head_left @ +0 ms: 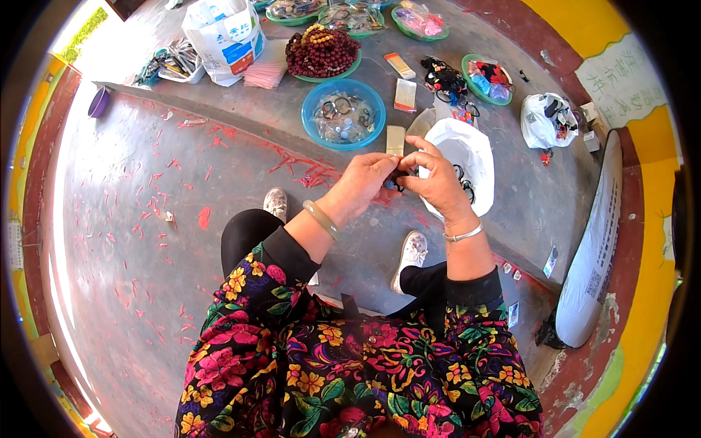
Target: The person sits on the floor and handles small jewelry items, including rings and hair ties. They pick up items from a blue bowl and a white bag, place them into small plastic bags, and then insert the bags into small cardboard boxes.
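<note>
My left hand [363, 181] and my right hand [438, 184] meet in front of me, fingertips pinched close together. Between them shows a small dark item [395, 181] with a bluish bit, too small and covered to name. Its lower part hangs below my fingers. Just right of my right hand, and partly behind it, stands a white bag-lined container [480, 150] with dark bands [466, 186] inside. A blue basin [308, 109] holding clear packets and dark rings sits beyond my left hand. A small tan box [395, 139] lies right behind my fingertips.
On the raised ledge are a green tray of dark red beads [321, 55], a white printed bag [223, 44], pink sheets [264, 73] and a green basket of packets [488, 80]. Another white bag [548, 120] stands right. Red scraps [204, 217] litter the floor. A long wrapped panel [591, 270] leans rightward.
</note>
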Action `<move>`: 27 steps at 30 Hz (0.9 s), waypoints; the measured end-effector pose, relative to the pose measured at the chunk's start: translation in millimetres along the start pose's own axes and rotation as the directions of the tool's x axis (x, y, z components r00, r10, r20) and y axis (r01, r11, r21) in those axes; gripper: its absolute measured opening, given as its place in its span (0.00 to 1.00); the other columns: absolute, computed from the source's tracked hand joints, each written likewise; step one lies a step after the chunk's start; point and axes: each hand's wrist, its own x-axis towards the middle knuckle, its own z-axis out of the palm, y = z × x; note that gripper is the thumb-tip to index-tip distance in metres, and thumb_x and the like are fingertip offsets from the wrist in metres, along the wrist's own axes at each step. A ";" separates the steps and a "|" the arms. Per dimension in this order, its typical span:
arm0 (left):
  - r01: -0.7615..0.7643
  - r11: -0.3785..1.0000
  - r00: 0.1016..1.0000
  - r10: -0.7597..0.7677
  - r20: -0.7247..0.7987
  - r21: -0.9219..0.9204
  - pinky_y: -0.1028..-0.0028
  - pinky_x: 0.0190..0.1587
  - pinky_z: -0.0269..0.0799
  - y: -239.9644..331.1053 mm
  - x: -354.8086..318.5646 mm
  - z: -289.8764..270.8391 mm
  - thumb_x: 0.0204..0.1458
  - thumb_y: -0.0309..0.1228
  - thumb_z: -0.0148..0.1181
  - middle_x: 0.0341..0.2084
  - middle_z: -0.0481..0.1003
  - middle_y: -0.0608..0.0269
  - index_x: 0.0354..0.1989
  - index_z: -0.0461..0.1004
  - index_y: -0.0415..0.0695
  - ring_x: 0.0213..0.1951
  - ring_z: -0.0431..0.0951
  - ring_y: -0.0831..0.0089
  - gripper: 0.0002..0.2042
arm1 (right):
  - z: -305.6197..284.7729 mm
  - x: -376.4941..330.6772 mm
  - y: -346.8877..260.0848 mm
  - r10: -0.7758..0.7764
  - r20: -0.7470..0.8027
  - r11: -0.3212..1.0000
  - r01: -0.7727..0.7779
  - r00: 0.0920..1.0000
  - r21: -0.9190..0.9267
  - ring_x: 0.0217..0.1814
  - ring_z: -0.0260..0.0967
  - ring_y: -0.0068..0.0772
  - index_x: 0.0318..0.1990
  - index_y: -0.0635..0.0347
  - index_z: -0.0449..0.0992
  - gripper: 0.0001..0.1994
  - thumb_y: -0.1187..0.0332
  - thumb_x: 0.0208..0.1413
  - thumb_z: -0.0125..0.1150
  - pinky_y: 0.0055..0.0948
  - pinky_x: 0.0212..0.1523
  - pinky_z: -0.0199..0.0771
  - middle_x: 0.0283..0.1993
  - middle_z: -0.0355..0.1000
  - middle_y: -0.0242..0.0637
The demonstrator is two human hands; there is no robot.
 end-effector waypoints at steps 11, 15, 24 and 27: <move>-0.017 1.000 1.000 0.017 -0.015 -0.012 0.79 0.32 0.74 -2.7 1.5 -2.4 0.59 0.32 0.44 0.33 0.73 0.65 0.43 0.72 0.37 0.33 0.73 0.80 0.13 | 7.9 -0.9 -25.1 -0.510 -0.085 0.707 0.361 0.856 -0.609 0.45 0.63 0.39 0.27 0.55 0.77 0.07 0.76 0.36 0.63 0.35 0.46 0.63 0.40 0.68 0.35; -0.042 0.998 0.999 0.041 -0.034 -0.036 0.78 0.32 0.74 -5.1 3.2 -2.9 0.59 0.33 0.44 0.32 0.73 0.65 0.43 0.72 0.38 0.34 0.73 0.79 0.13 | 10.6 -0.7 -20.5 -0.528 -0.036 0.658 0.382 0.849 -0.649 0.42 0.64 0.36 0.28 0.53 0.77 0.08 0.75 0.37 0.63 0.35 0.41 0.62 0.34 0.69 0.30; -0.036 0.998 0.999 0.034 -0.039 -0.043 0.76 0.34 0.76 -6.0 3.9 -2.5 0.59 0.33 0.44 0.33 0.73 0.63 0.45 0.71 0.37 0.35 0.74 0.78 0.14 | 11.9 0.1 -16.5 -0.534 -0.136 0.682 0.331 0.834 -0.652 0.38 0.65 0.34 0.29 0.54 0.78 0.07 0.73 0.38 0.63 0.34 0.38 0.61 0.32 0.70 0.28; -0.071 0.994 0.997 0.069 -0.023 -0.088 0.74 0.37 0.76 -6.2 3.0 -0.9 0.60 0.33 0.44 0.35 0.73 0.62 0.46 0.70 0.36 0.36 0.74 0.76 0.14 | 12.7 -0.8 -18.9 -0.552 -0.162 0.658 0.308 0.818 -0.687 0.38 0.65 0.34 0.29 0.54 0.78 0.07 0.73 0.38 0.63 0.34 0.38 0.61 0.32 0.70 0.28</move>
